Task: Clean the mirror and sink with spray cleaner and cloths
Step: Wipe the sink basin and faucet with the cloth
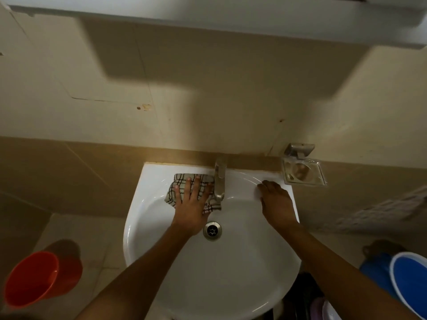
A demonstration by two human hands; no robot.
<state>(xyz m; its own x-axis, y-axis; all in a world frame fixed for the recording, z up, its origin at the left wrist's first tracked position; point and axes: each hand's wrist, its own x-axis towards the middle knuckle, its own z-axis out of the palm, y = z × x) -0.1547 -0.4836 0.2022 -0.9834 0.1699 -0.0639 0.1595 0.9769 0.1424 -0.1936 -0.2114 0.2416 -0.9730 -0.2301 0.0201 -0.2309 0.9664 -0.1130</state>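
A white sink (231, 280) fills the lower middle of the head view, with a metal drain (212, 230) and a steel tap (219, 181) at its back. My left hand (191, 204) presses flat, fingers spread, on a checked cloth (182, 181) lying on the sink's back left ledge beside the tap. Resting on the sink's right rim is my right hand (276, 204), its fingers bent over the edge and holding nothing. The underside of a white shelf or mirror frame (231, 17) runs along the top. No spray bottle is in view.
A clear soap dish (302, 173) on a metal bracket juts from the wall right of the tap. A red bucket (39, 277) stands on the floor at lower left. A blue bucket (409, 287) stands at lower right. Beige tiled wall behind.
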